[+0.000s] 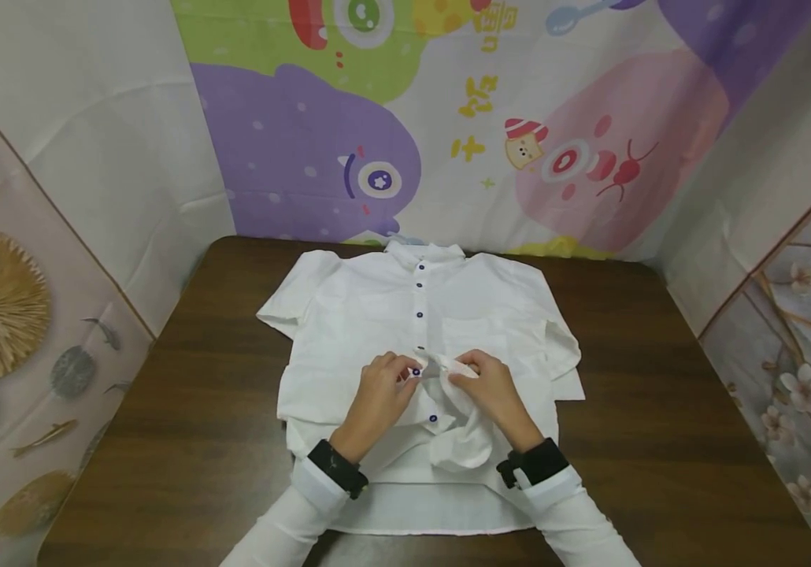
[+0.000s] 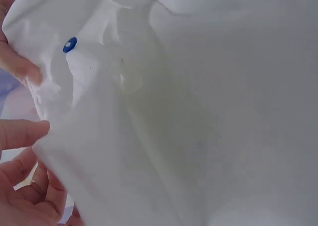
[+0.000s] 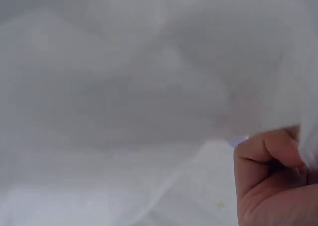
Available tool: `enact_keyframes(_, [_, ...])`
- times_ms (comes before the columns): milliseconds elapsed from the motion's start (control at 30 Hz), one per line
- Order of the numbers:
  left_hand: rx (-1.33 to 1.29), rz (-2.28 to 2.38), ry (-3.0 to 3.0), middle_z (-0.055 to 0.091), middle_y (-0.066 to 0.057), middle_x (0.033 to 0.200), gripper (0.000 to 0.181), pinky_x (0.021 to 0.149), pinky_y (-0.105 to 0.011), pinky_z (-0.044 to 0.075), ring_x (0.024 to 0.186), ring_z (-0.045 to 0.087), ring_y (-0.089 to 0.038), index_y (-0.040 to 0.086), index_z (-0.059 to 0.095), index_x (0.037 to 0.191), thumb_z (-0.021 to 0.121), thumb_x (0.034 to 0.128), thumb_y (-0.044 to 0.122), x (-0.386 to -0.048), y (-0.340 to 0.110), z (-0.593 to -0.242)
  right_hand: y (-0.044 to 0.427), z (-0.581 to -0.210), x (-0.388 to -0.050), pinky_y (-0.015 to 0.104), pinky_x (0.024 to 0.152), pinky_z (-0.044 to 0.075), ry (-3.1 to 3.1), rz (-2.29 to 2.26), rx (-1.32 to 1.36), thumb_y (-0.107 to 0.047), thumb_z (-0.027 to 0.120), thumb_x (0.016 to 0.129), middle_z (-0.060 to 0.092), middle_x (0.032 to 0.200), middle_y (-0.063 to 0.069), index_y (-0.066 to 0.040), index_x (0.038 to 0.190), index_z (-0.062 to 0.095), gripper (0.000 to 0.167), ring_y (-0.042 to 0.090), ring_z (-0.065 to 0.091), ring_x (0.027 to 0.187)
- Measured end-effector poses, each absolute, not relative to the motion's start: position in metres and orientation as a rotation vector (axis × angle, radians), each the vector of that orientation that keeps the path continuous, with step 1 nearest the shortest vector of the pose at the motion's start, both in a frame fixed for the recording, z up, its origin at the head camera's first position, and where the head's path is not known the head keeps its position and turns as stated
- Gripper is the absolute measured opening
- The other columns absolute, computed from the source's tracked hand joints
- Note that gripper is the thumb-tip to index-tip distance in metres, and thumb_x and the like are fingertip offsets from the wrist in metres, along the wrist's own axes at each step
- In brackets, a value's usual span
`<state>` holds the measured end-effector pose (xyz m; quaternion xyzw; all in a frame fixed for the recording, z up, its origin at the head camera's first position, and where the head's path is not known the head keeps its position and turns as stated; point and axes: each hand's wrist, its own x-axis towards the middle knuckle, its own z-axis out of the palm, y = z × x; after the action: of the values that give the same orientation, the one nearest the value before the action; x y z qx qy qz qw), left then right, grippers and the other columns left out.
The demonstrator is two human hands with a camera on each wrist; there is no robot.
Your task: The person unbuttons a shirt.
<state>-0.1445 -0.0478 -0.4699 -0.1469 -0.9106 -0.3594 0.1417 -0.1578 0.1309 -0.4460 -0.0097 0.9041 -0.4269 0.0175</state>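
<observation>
A white short-sleeved shirt [image 1: 377, 315] lies front up, its collar at the far side. Small dark blue buttons run down its middle. At the lower front, my left hand [image 1: 380, 394] pinches the edge of the fabric beside a blue button [image 1: 416, 372]. Opposite it, my right hand [image 1: 494, 390] pinches the other front edge, lifted and folded back. Between the hands the shirt front gapes, and a lower button [image 1: 433, 419] shows below. In the left wrist view, fingers hold the cloth near a blue button [image 2: 70, 44]. Cloth fills most of the right wrist view.
The shirt lies on a dark brown wooden table [image 1: 632, 441]. Behind the table hangs a cartoon-printed cloth [image 1: 320, 150]. Patterned white panels [image 1: 65, 157] stand at both sides. Each wrist wears a black strap [image 1: 338, 468] over a white sleeve.
</observation>
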Motion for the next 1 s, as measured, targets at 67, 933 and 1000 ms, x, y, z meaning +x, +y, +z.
enact_keyframes(67, [-0.455,-1.027,-2.649,0.058,0.000,0.076,0.015,0.067,-0.028,0.034,0.073,0.052,-0.015,0.014,0.068,0.097,0.067,0.0825,0.010,-0.143,-0.051,-0.472,0.134,-0.445,-0.156,0.038,0.076,0.048,2.854,-1.248,-0.081,-0.011,0.068,0.079,0.069,0.099,0.015,-0.004,0.097,0.066,0.019,0.028,0.062,0.091])
enact_keyframes(933, [-0.644,-0.426,-2.843,0.048,0.001,0.075,0.019,0.066,-0.036,0.033,0.070,0.037,-0.017,0.023,0.070,0.065,0.065,0.0766,0.007,-0.130,-0.073,-0.504,0.166,-0.470,-0.143,0.045,0.078,0.048,2.800,-0.614,-0.211,-0.016,0.061,0.088,0.064,0.109,0.017,-0.002,0.119,0.055,0.035,0.031,0.061,0.095])
enact_keyframes(1000, [-0.658,-0.439,-2.867,0.048,0.001,0.076,0.020,0.067,-0.036,0.033,0.072,0.037,-0.018,0.021,0.068,0.065,0.064,0.0774,0.006,-0.128,-0.075,-0.504,0.168,-0.471,-0.144,0.046,0.083,0.047,2.761,-0.611,-0.226,-0.017,0.059,0.089,0.062,0.113,0.018,0.000,0.120,0.054,0.035,0.033,0.059,0.101])
